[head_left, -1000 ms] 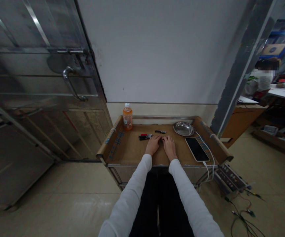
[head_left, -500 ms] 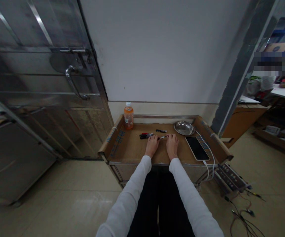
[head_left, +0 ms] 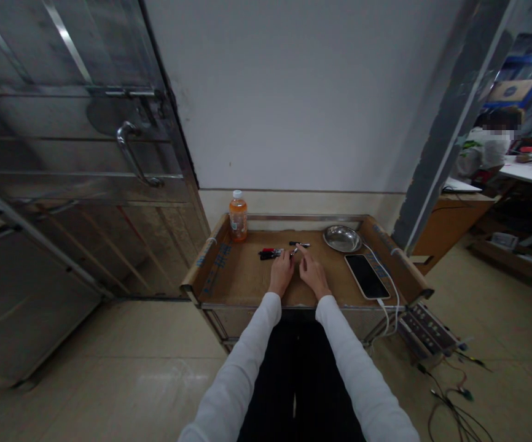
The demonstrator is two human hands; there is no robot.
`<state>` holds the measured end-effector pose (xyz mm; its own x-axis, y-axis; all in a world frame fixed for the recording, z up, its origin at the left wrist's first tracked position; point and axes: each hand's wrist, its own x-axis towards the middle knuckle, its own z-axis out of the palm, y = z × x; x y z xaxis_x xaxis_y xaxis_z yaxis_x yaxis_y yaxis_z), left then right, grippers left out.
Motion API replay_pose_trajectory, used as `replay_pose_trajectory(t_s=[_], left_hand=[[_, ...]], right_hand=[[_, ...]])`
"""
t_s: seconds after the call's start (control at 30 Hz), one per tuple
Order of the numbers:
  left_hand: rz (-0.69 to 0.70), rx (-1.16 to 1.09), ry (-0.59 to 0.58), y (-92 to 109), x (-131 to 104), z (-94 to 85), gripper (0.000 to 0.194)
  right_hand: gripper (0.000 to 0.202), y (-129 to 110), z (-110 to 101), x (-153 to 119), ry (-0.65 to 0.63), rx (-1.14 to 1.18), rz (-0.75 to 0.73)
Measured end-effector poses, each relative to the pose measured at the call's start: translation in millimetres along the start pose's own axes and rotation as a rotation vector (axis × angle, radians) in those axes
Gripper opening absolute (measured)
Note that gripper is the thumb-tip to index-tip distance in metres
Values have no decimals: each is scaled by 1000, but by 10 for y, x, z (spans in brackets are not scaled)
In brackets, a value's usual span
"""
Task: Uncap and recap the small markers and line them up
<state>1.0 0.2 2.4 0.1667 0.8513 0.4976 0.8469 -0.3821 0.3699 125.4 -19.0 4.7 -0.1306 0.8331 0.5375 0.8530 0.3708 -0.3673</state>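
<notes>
A cardboard-lined tray table (head_left: pixel 247 276) stands against the wall. Near its middle, my left hand (head_left: pixel 281 271) has its fingers closed on a small pen part. My right hand (head_left: pixel 311 273) is close beside it, its fingertips pinched at the other end of the same small piece, which is mostly hidden. Several red and black pens (head_left: pixel 269 253) lie just left of my left hand. Behind my hands lies a short black pen piece (head_left: pixel 300 244), apart from the others.
An orange drink bottle (head_left: pixel 238 216) stands at the back left. At the right are a shiny metal bowl (head_left: pixel 342 239) and a phone (head_left: pixel 367 277) with a white cable (head_left: pixel 392 282). A person (head_left: pixel 499 132) is in the far right background.
My right hand has moved left towards my left hand and turned inward, so the fingertips are now close together. The view has shifted slightly.
</notes>
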Motion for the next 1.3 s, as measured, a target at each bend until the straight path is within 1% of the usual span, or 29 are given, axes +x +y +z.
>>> replay_pose_trajectory(t_s=[0.07,0.13,0.27,0.33,0.43,0.57,0.8,1.0,1.07,1.17,1.23,1.3], left_hand=[[-71,53,35,12,-10,-30,25],[-142,111,64,19,-29,-62,26],[-303,222,80,34,-83,-104,27],[-360,268,76,45,-104,-110,29],[-401,324,77,56,-115,-108,27],[-420,355,83,56,-101,-96,26],[-359,386,43,59,-81,-105,34],[-275,405,40,15,-99,-84,40],[-217,383,29,16,-89,-41,41],[-72,342,-30,70,-33,80,41],[-10,299,-70,124,30,187,39],[9,248,-76,162,106,288,39]], right_hand=[[57,8,37,4,-3,-8,10],[56,39,93,13,-6,-24,38],[42,124,197,29,-53,-70,88],[37,155,221,29,-81,-84,85],[33,176,229,24,-83,-78,64],[32,179,224,21,-65,-81,54],[31,185,220,24,-63,-94,56],[33,134,186,25,-103,-110,88],[35,107,174,27,-95,-167,132],[44,74,166,35,-45,-271,285],[48,63,168,46,-62,-306,357],[49,59,176,63,-111,-319,380]])
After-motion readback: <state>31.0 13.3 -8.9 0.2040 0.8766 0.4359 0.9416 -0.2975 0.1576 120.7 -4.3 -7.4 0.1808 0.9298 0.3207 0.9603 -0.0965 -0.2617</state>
